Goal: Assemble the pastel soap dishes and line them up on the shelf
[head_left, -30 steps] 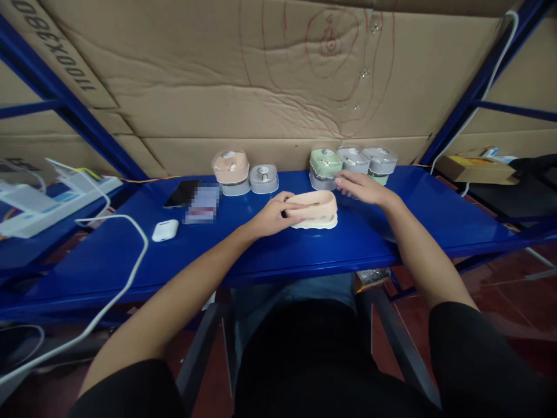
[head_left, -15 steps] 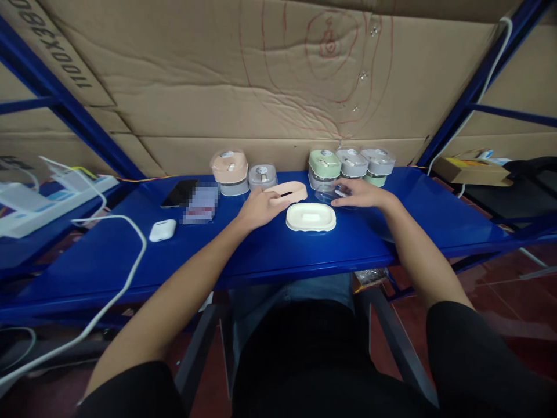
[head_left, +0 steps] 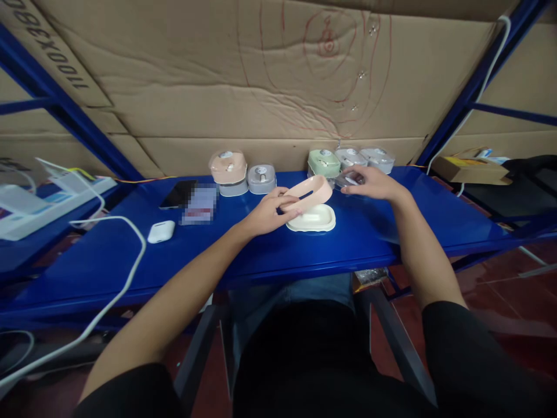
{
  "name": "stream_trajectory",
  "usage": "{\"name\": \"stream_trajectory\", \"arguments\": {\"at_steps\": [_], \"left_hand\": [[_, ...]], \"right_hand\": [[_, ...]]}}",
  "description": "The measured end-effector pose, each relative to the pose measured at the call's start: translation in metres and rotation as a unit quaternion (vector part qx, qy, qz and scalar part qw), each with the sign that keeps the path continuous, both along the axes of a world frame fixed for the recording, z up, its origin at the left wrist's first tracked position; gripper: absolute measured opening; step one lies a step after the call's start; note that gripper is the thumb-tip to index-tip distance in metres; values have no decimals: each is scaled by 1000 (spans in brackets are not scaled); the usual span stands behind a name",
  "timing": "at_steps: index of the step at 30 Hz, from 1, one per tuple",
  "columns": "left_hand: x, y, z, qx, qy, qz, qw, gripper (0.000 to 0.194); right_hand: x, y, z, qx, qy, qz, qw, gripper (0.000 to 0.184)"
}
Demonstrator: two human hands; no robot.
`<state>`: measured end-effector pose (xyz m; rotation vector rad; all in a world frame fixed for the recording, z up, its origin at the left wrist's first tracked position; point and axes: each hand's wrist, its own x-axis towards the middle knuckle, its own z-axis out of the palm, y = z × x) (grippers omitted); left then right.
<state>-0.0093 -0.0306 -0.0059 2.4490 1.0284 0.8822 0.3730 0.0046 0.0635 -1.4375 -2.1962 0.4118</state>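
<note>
My left hand (head_left: 270,212) is closed on the left end of a peach oval plastic shell (head_left: 319,188) with a dark slot in it. The shell is tilted above a cream oval tray (head_left: 319,223) that lies on the blue table. My right hand (head_left: 373,182) grips a clear plastic cover (head_left: 343,182), raised a little off the table at the shell's right end. Whether the cover and shell touch, I cannot tell. Right behind the cover stands a green lidded box (head_left: 324,164), partly overlapped by the shell.
At the back stand a peach box (head_left: 228,167) on a grey one, a small grey box (head_left: 261,179) and more grey boxes (head_left: 378,159). On the left lie a phone (head_left: 178,194), a blurred packet (head_left: 199,204), a white earbud case (head_left: 161,231) and a white cable (head_left: 140,247).
My left hand has brought the peach shell right and up, over the cream tray. My right hand has lifted the clear cover slightly off the table.
</note>
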Motion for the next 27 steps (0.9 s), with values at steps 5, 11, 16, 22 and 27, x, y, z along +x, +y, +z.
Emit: {"name": "stream_trajectory", "arguments": {"at_steps": [5,11,16,22,27], "left_hand": [[0,-6,0,7,29,-17,999,47],[8,-12,-5,19,40,-49,998,47],[12,-10,-10,-4,29,-24,999,46],[18,-12,-10,9,-2,-11,1000,42],[24,-13,-11,-5,-14,-6,1000,44]], "right_hand": [[5,1,0,58,33,-62,996,86],[-1,4,-8,74,49,-55,995,86],[-9,3,-11,56,31,-27,998,89],[-22,-1,-16,46,23,-2,999,97],[-27,-4,-16,45,25,2,999,95]]}}
